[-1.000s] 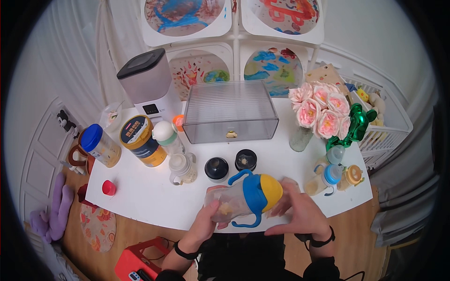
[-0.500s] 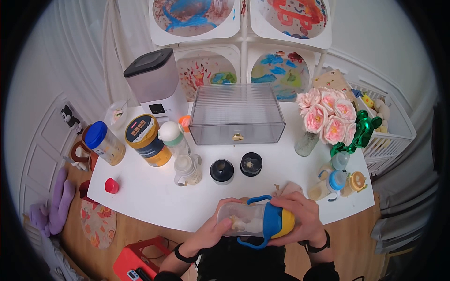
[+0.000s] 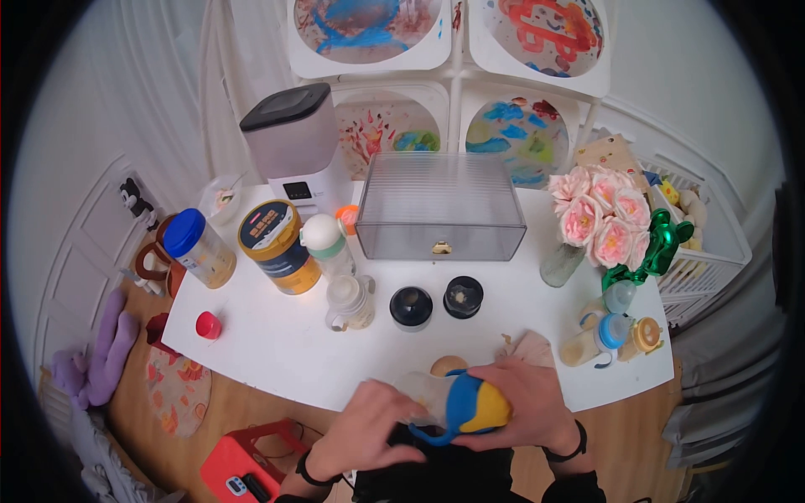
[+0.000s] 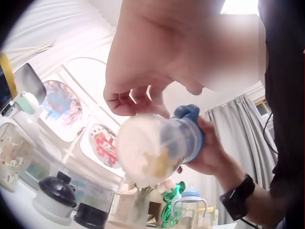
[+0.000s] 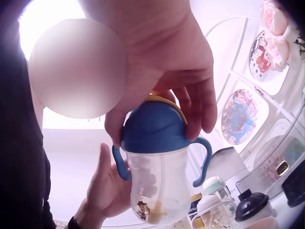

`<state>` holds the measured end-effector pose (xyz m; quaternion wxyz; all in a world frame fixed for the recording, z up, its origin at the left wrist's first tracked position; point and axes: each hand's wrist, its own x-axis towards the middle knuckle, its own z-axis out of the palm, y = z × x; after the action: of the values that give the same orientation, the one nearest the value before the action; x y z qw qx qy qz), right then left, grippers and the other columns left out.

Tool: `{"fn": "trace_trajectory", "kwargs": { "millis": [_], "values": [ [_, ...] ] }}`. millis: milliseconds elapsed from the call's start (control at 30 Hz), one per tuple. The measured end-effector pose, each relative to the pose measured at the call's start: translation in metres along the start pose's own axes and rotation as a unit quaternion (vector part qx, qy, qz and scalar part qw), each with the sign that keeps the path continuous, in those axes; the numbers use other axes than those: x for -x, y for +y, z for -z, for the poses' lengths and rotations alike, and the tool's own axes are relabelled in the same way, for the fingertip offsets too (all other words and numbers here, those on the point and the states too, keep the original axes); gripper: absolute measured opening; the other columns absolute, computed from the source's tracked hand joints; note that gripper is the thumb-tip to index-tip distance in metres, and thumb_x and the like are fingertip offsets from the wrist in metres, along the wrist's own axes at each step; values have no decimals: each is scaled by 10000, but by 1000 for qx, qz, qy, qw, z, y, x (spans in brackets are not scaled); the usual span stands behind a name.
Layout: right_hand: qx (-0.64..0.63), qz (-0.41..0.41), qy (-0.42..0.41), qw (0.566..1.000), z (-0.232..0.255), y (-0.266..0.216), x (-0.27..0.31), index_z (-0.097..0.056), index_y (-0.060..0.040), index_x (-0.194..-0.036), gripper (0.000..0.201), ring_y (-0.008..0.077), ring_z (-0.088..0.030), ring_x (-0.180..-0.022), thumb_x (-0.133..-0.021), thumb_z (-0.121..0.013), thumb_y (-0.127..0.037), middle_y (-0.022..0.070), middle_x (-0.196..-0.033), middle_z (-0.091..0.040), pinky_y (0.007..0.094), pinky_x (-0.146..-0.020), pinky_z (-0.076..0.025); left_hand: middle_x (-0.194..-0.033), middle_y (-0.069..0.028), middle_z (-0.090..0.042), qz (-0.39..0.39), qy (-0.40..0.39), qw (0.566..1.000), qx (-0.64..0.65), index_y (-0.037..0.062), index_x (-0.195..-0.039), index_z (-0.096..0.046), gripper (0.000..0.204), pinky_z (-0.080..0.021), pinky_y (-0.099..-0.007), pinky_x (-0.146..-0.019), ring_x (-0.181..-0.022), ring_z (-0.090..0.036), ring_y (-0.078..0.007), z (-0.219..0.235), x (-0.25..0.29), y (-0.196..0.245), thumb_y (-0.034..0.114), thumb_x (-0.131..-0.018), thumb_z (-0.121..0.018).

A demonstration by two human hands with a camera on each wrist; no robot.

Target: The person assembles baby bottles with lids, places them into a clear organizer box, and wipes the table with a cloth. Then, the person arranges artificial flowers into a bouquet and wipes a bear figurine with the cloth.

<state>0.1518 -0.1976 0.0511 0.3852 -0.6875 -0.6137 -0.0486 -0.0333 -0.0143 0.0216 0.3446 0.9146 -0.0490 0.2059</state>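
A clear cup with a blue collar, two blue handles and a yellow lid (image 3: 489, 407) is held over the table's front edge. My right hand (image 3: 527, 402) grips it round the lid and collar; in the right wrist view the right hand (image 5: 167, 62) has thumb and fingers on either side of the blue collar (image 5: 155, 129). My left hand (image 3: 369, 427) is beside the cup's clear body, fingers bent loosely and thumb apart. In the left wrist view the left hand (image 4: 143, 67) is above the clear body (image 4: 147, 148); whether the fingertips touch it is unclear.
On the white table (image 3: 277, 360) stand a grey box (image 3: 440, 210), two black-topped containers, several bottles, a yellow tub (image 3: 281, 247), a red cup (image 3: 208, 325) and a vase of roses (image 3: 599, 214). A beige cloth (image 3: 532, 348) lies by my right hand.
My right hand has closed round the cup's lid and collar. My left hand has let go of the clear body and moved slightly left. The head view has shifted.
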Motion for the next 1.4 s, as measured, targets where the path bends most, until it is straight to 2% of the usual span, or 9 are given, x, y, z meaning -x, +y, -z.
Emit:
{"fn": "trace_trajectory", "kwargs": {
  "millis": [167,233,300,367,467,567,667,867,1400],
  "values": [
    [23,13,-23,999,-21,-12,-10,-607,-53,-1185,741,240,-675,-781,-652,-847,-507,110,-1055,-633,310,-660,-551,-912,-84,-608,-25,-12,998,-58,44,-925,-659,283,-479,-329,-748,-841,-586,-260,6,5,12,202,-745,-809],
    [15,2,-48,999,-21,-12,-14,-569,-46,-1250,777,281,-661,-878,-676,-837,-495,146,-1148,-602,346,-727,-546,-886,-98,-626,47,56,997,22,31,-911,-669,269,-496,-347,-714,-813,-603,-269,9,13,4,183,-743,-814],
    [7,-5,-73,997,-15,-11,-12,-530,-39,-1315,814,321,-647,-975,-699,-826,-483,183,-1241,-570,382,-794,-542,-878,-112,-657,191,158,954,172,-7,-932,-677,148,-508,-314,-726,-835,-633,-201,12,34,-13,83,-832,-738],
    [78,-94,-168,978,-2,0,1,-449,-8,-1373,874,376,-519,-1234,-702,-848,-402,246,-1359,-491,449,-1013,-454,-890,-94,-665,259,265,887,276,-16,-916,-668,137,-491,-303,-783,-839,-618,-162,18,61,-34,120,-923,-654],
    [135,-183,-233,945,0,33,37,-426,1,-1385,836,435,-461,-1284,-731,-831,-325,282,-1391,-450,471,-1065,-405,-862,-63,-614,259,330,834,358,20,-902,-591,265,-463,-317,-849,-898,-598,-186,32,85,-69,264,-1004,-564],
    [217,-277,-287,891,-11,50,67,-382,8,-1414,828,510,-398,-1311,-753,-808,-248,346,-1421,-384,488,-1092,-382,-947,-47,-623,301,356,784,411,37,-929,-602,212,-457,-339,-938,-972,-585,-169,44,95,-95,220,-1016,-539],
    [158,-281,-277,905,-21,68,87,-336,11,-1444,799,561,-354,-1316,-793,-758,-178,402,-1444,-308,510,-1123,-341,-986,-32,-608,337,348,740,467,59,-947,-594,180,-455,-355,-975,-996,-575,-166,51,87,-114,191,-1030,-505],
    [154,-282,-261,911,-29,69,94,-301,4,-1463,635,628,-323,-1289,-897,-574,-89,436,-1442,-266,561,-1114,-321,-979,-18,-593,357,327,734,476,78,-952,-591,184,-435,-360,-1011,-1022,-546,-134,54,64,-146,193,-1043,-479],
    [171,-269,-253,913,-30,73,100,-307,1,-1464,656,586,-385,-1274,-869,-579,-48,430,-1445,-277,517,-1142,-312,-997,20,-587,382,313,760,423,142,-920,-573,158,-337,-356,-1027,-1004,-498,-109,65,60,-174,199,-1039,-487]
  ]
}}
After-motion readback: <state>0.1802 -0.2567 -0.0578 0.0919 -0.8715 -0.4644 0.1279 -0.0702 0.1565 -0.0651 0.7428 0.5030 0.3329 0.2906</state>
